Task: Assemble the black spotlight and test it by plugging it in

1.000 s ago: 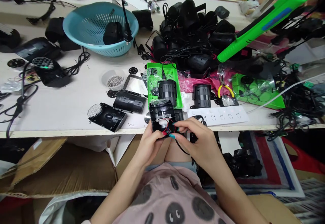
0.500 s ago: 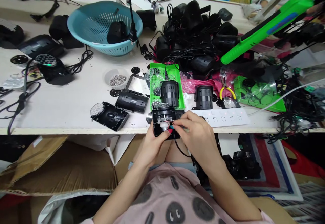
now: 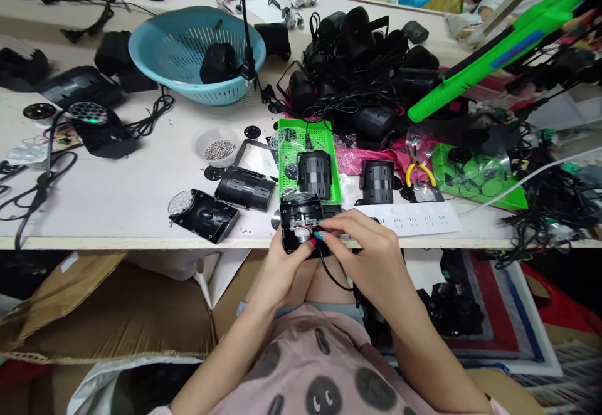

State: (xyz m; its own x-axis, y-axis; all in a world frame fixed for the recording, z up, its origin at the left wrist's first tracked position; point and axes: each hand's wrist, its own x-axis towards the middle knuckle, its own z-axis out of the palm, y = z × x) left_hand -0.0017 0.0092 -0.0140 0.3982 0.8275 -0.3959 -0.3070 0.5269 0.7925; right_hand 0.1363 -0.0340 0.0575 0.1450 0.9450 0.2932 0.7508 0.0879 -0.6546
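Hands (image 3: 277, 271) (image 3: 369, 246) on housing (image 3: 303, 209), lengthwise outward, honeycomb (image 3: 301, 197) farthest

Black housing (image 3: 301, 204), grey-spotted pink shirt (image 3: 301, 333), blue colander (image 3: 162, 57), and there's bright green on the tray (image 3: 281, 173), yellow-handled pliers (image 3: 429, 173), white strip (image 3: 418, 214)!

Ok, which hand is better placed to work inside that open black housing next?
Likely the right hand: its fingers reach the open black housing, thumb and forefinger close together. The left hand is occupied, gripping the housing from the other side.
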